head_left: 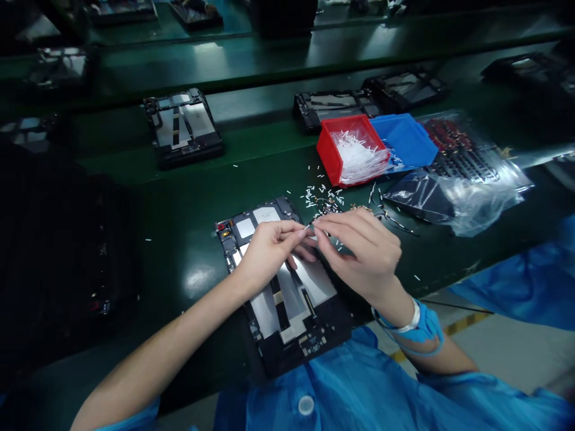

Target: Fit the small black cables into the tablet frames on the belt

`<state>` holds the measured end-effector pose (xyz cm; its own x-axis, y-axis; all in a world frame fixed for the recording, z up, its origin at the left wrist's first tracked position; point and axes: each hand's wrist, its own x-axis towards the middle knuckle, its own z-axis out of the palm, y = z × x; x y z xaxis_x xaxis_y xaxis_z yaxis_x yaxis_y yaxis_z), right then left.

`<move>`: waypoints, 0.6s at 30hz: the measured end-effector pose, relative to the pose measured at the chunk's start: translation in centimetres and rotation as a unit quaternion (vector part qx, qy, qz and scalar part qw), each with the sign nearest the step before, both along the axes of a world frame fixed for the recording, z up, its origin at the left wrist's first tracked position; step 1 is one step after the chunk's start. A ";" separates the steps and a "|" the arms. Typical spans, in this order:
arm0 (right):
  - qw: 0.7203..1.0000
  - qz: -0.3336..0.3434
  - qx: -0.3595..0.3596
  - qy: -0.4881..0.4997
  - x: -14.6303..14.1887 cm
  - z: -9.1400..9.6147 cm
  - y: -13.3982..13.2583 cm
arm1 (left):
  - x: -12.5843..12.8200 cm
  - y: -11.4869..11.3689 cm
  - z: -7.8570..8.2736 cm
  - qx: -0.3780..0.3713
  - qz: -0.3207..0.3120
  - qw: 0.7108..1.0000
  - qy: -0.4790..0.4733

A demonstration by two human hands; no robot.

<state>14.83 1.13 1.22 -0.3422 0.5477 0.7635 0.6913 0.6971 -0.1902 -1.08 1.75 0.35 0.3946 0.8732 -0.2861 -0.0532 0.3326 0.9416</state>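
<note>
Left hand (274, 242) and right hand (366, 251) almost meet, fingertips pinched on a tiny pale piece (308, 227) too small to make out. Below them an opened flat device (291, 299) lies at the near edge of the green table (179, 209). Loose white bits (309, 196) and thin dark leads (399, 224) lie just beyond the device's far right corner; past these sit a red bin (327, 152) of white pieces (359, 154) and a blue bin (404, 137), a plastic bag (467, 203) to their right.

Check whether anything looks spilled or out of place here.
Yes: small white pieces lie scattered on the green bench near the red bin, with strays farther off. The bin holds similar pieces, so they may have spilled.
</note>
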 end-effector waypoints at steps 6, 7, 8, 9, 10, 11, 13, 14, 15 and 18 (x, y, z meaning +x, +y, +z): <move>1.000 0.006 -0.025 -0.014 -0.2 -0.7 0.3 | 0.0 -0.3 -0.1 0.080 -0.001 0.997 0.013; 1.000 0.005 -0.025 -0.016 -0.3 -0.7 0.2 | 0.0 -0.4 -0.1 0.094 -0.004 0.995 0.022; 0.999 0.004 -0.026 -0.018 -0.4 -0.7 0.2 | 0.0 -0.4 0.0 0.105 -0.004 0.994 0.031; 0.999 0.000 -0.029 -0.021 -0.5 -0.7 0.0 | 0.0 -0.4 0.0 0.112 -0.004 0.993 0.039; 0.999 -0.003 -0.032 -0.023 -0.7 -0.6 0.0 | 0.0 -0.3 0.0 0.113 -0.002 0.993 0.045; 0.999 -0.005 -0.034 -0.025 -0.8 -0.5 0.0 | 0.0 -0.3 0.0 0.108 -0.002 0.993 0.047; 0.999 -0.011 -0.029 -0.029 -0.5 -0.1 0.4 | -0.1 -0.2 0.1 0.082 -0.001 0.996 0.036; 0.999 -0.020 -0.018 -0.032 0.0 0.1 1.0 | -0.2 -0.1 0.2 0.061 0.000 0.998 0.025; 0.999 -0.041 -0.004 -0.034 0.7 0.4 1.9 | -0.3 -0.1 0.3 0.040 0.002 0.999 0.011; 0.985 -0.162 0.021 -0.047 3.8 1.1 5.6 | -0.5 0.2 0.4 -0.008 0.012 0.999 -0.029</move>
